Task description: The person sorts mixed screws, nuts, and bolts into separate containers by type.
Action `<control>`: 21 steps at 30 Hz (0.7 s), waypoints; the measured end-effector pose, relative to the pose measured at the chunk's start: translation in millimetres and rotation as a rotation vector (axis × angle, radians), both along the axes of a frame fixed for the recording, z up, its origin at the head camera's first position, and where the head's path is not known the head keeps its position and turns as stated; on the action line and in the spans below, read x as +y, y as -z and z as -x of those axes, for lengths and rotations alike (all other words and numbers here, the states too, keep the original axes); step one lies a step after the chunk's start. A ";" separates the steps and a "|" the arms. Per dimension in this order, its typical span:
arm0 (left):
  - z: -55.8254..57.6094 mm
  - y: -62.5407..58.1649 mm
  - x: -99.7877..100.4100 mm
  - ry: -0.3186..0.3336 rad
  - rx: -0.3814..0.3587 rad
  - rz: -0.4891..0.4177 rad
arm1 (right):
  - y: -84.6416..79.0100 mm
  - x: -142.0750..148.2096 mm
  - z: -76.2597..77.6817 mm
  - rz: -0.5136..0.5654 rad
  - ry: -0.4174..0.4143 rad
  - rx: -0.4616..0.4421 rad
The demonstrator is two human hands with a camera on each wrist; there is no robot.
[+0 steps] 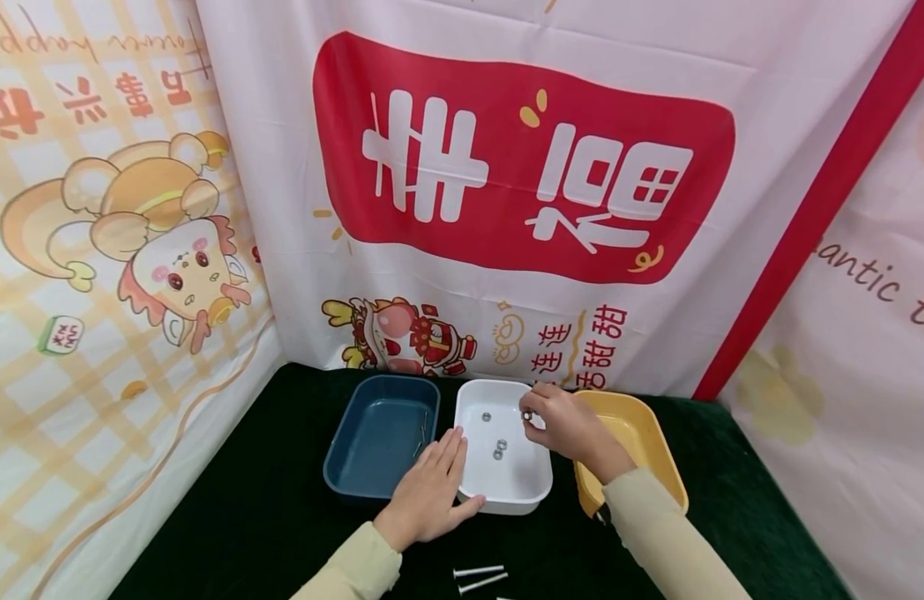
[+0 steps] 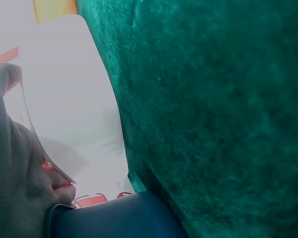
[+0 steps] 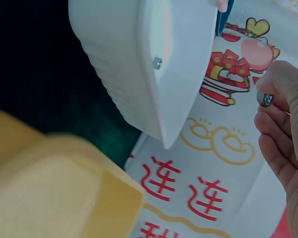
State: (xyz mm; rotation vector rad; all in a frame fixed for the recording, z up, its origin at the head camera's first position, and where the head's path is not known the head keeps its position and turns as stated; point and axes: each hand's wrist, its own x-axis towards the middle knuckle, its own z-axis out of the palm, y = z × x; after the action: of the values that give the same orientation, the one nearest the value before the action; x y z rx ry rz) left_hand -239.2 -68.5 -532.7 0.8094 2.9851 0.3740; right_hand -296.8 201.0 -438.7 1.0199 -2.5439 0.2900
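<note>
My right hand (image 1: 570, 425) is over the right side of a white tray (image 1: 506, 492). Between its thumb and forefinger it pinches a metal hex nut (image 3: 265, 98), plain in the right wrist view. Inside the white tray lie a nut (image 1: 486, 417) toward the back and two more nuts (image 1: 499, 451) close together near the middle. My left hand (image 1: 426, 492) rests along the tray's left edge, fingers straight and thumb at the front wall. The left wrist view shows this hand (image 2: 20, 158) against the white tray (image 2: 74, 99).
Left of the white tray stands a blue tray (image 1: 332, 471) with thin metal pieces (image 1: 422, 429) along its right side. A yellow tray (image 1: 667, 454) stands on the right, partly under my right forearm. Screws (image 1: 480, 571) lie on the dark green cloth (image 1: 229, 517) in front. Printed curtains (image 1: 521, 167) enclose the table.
</note>
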 end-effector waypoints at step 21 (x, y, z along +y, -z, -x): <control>1.1 0.6 -0.5 0.005 0.007 -0.009 | 0.3 9.9 5.2 0.027 0.243 -0.246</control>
State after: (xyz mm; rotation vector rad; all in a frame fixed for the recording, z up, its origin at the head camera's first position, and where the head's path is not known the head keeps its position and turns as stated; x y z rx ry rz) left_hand -240.3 -69.0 -533.3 0.8209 2.9889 0.3857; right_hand -302.0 210.9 -439.0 0.6905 -2.8407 0.4007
